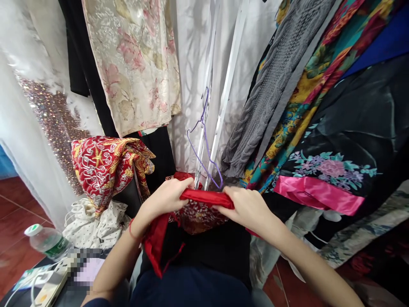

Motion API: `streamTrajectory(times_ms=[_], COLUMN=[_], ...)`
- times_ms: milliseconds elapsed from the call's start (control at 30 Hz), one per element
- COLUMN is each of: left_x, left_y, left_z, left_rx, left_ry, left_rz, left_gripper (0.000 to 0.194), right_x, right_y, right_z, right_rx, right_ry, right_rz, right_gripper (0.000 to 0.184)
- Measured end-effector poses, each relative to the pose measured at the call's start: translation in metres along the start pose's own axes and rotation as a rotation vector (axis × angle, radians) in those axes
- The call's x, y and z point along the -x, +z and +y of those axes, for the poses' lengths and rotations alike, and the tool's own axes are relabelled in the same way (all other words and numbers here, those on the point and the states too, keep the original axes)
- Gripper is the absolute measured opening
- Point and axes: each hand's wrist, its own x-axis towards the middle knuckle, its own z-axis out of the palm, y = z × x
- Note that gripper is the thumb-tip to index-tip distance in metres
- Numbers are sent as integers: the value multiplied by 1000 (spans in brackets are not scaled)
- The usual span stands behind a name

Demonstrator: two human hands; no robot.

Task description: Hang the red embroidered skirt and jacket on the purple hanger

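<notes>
In the lower middle of the frame, the red cloth [207, 197] lies right in my grip, a folded stretch of it spanning the gap between my hands, while a loose red length drops below my left hand [175, 194]. The beaded piece [200, 217] just beneath the fold seems to belong with it, though my hands and the folds cover any join.

Both hands are closed on the cloth: the left clamps the fold's left end, and my right hand [249, 209], a little blurred, clamps its right end. The fold's long axis runs across the picture, nearly level, dipping slightly to the right. The loose length points down toward the bottom edge, left of centre.

Behind the fold, at the middle of the frame, a purple hanger [202, 120] slants down to near my right fingers. Smallest, a thin red cord [174, 259] trails beside the loose length.
</notes>
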Motion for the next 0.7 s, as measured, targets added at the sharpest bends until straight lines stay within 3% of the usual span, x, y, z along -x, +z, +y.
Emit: streamTrajectory(times_ms=[100,200,267,400,467,567,700], left_x=[23,29,24,0,-14,-31,-42], left_y=[-16,-29,-36,-42,-41,-37,-34], left_z=[18,25,23,4,-13,-42,-65], left_rx=[-93,-202,-252,-262,-61,441,1036], left_ry=[-29,-94,-144,-364,-336,-190,-310], left_rz=[9,0,-26,-95,-63,92,333], left_gripper=[39,53,43,31,35,59,70], right_x=[12,17,13,-12,-28,-40,-29], right_y=[-20,-25,-18,4,13,12,-1], right_z=[-8,-14,-19,-26,-29,-33,-31], right_rx=[-134,-479,-728,-1094,-1173,-1170,-949], right_ry=[-285,-546,-539,-252,-172,-267,-454], right_rz=[-294,-331,-272,-132,-66,24,15], right_gripper=[31,37,36,39,45,47,49])
